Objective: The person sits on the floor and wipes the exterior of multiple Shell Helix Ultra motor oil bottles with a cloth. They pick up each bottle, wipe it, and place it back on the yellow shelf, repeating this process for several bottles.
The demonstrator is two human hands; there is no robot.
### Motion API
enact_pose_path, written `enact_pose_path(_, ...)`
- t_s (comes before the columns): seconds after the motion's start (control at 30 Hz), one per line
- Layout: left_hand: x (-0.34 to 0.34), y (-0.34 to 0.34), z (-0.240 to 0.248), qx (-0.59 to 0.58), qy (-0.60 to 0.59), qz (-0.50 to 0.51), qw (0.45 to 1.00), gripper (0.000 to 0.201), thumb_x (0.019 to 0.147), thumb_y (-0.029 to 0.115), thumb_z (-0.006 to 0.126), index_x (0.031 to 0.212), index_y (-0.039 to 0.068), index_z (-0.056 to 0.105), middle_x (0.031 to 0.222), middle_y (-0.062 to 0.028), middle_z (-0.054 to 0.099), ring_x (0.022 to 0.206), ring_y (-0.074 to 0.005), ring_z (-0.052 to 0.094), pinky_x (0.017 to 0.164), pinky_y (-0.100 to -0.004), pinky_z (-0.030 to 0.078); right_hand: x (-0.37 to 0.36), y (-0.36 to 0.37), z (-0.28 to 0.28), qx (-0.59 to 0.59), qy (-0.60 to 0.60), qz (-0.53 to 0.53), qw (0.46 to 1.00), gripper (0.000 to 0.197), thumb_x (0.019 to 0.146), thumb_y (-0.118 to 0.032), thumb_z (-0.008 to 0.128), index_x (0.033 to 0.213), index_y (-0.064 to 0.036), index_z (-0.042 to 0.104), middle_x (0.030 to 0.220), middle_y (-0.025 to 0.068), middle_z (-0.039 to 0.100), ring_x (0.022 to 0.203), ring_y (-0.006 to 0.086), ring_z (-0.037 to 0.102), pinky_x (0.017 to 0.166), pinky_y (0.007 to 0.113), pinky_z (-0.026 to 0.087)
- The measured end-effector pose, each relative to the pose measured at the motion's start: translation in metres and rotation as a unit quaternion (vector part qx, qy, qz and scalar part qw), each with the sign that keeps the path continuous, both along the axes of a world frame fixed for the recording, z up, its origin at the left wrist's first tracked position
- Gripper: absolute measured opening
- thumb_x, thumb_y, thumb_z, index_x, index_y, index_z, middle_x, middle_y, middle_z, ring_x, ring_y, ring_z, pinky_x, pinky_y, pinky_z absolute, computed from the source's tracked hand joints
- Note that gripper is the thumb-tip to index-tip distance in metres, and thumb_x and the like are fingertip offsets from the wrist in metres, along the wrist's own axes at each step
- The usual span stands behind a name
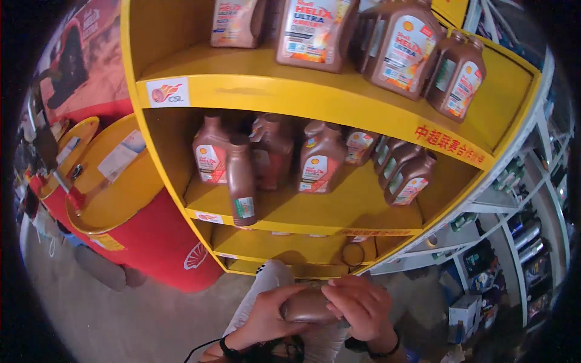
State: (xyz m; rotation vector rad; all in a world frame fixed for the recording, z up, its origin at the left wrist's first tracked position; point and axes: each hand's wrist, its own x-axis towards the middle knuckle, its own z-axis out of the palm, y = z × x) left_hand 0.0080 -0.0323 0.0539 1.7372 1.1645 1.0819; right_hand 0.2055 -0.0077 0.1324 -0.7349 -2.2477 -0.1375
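Observation:
Low in front of me, a brown motor oil bottle (307,305) lies tilted on its side between my hands. My left hand (269,314) wraps round its left end, with the thumb along the top. At the bottle's right end, the fingers of my right hand (361,305) are curled and pressed together against it. What these fingers pinch, if anything, is hidden. Beyond my hands, a yellow shelf unit (327,221) bears more brown oil bottles. One slim bottle (242,184) stands at the front edge of the middle shelf.
Large oil bottles (315,33) line the top shelf. To the left stand red drums with yellow lids (115,175). Grey metal racks (508,224) with assorted goods run along the right. A white box (465,314) sits low beside them.

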Motion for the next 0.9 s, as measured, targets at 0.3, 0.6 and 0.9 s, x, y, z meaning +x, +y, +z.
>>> enact_pose_path(0.3, 0.020, 0.022, 0.003, 0.000, -0.020, 0.078, 0.997, 0.073, 0.061, 0.023, 0.090, 0.121, 0.001, 0.055, 0.108, -0.0142, 0.066, 0.099, -0.0248, 0.065, 0.087, -0.0335, 0.051, 0.053, 0.015, -0.067, -0.086, 0.260, 0.154, 0.949, 0.044, 0.090, -0.041, 0.060, 0.067, -0.0040, 0.068, 0.062, 0.0092, 0.064, 0.058, 0.0238, 0.064, 0.058, 0.036, 0.055)
enact_pose_path(0.6, 0.034, 0.160, -0.020, 0.307, -0.173, 0.442, 0.825, 0.067, 0.064, 0.009, 0.082, 0.121, 0.001, 0.048, 0.111, -0.0159, 0.056, 0.103, -0.0316, 0.056, 0.093, -0.0392, 0.044, 0.058, 0.016, -0.133, -0.154, 0.512, 0.096, 0.840, 0.050, 0.100, -0.045, 0.045, 0.072, -0.0050, 0.057, 0.055, 0.0079, 0.055, 0.047, 0.0169, 0.053, 0.046, 0.032, 0.046)
enact_pose_path(0.9, 0.052, 0.211, -0.033, 0.412, -0.053, 0.624, 0.662, 0.063, 0.069, 0.005, 0.080, 0.124, 0.002, 0.049, 0.119, -0.0161, 0.043, 0.109, -0.0339, 0.046, 0.096, -0.0438, 0.040, 0.061, 0.059, -0.140, -0.285, 0.602, 0.029, 0.745, 0.018, 0.099, -0.018, 0.052, 0.111, -0.0053, 0.057, 0.085, 0.0054, 0.060, 0.071, 0.0151, 0.054, 0.062, 0.029, 0.048)
